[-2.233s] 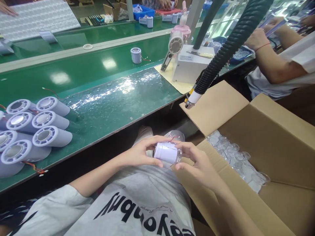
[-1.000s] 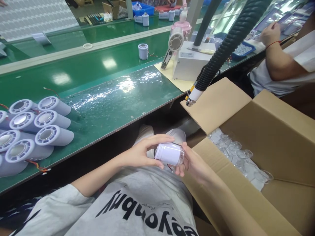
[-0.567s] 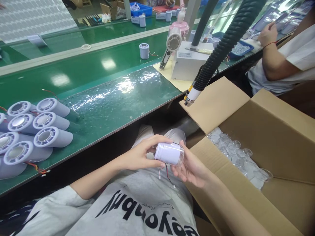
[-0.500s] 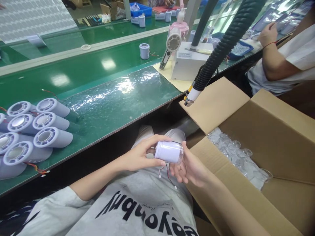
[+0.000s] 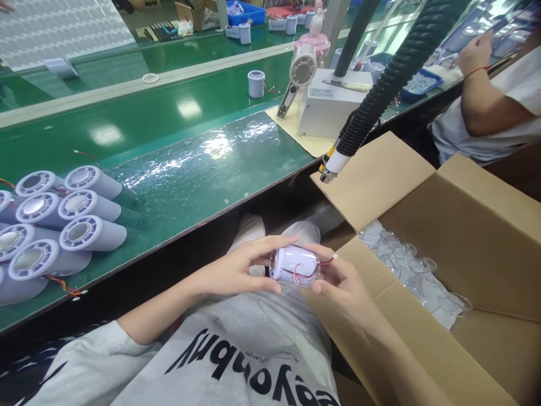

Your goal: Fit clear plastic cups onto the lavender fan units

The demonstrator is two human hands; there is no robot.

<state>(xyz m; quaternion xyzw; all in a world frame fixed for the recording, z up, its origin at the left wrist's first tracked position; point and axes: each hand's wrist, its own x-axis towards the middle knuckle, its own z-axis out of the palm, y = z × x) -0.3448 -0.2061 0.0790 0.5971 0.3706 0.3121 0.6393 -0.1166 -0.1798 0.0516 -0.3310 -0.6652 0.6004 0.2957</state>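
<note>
A single head-worn camera looks forward and steeply down from just above the person's lap, close over the left hand [image 5: 236,270] and right hand [image 5: 342,282], taking in the glossy green workbench [image 5: 169,169] ahead and the open brown cardboard box [image 5: 465,237] to the right.

cylinder [image 5: 296,266]: small, white, lying sideways over the lap, held at both ends
wire [image 5: 315,269]: thin, red, looped across its side
</note>
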